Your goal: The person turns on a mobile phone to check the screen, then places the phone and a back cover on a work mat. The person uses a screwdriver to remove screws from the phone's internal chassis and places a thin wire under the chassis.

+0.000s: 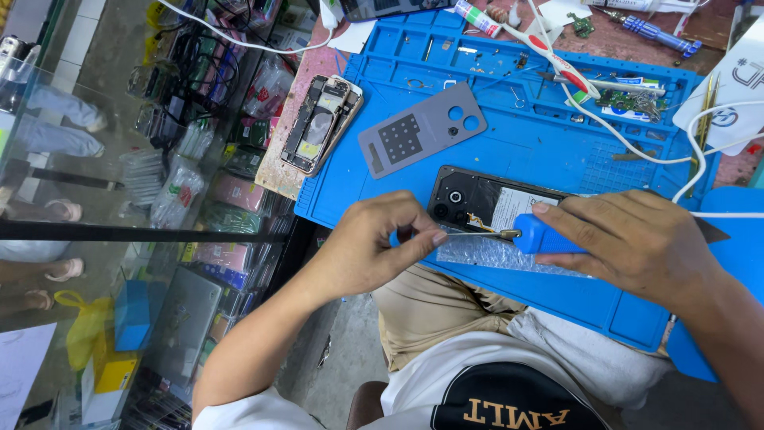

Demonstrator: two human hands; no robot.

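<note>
Blue rubber work mat (525, 151) covers most of the bench, and it is the biggest thing here. Two opened phones show: one black phone (477, 199) lies near the mat's front edge, and one gutted phone (321, 123) lies just off the mat's left edge. One grey back cover (422, 129) rests flat on the mat between them. One white cable (637, 143) loops across the mat's right side. The right hand (629, 239) is wrapped tight around one blue-handled tool (541, 235). The left hand (374, 243) pinches that tool's thin metal tip with thumb and finger, just over the black phone.
</note>
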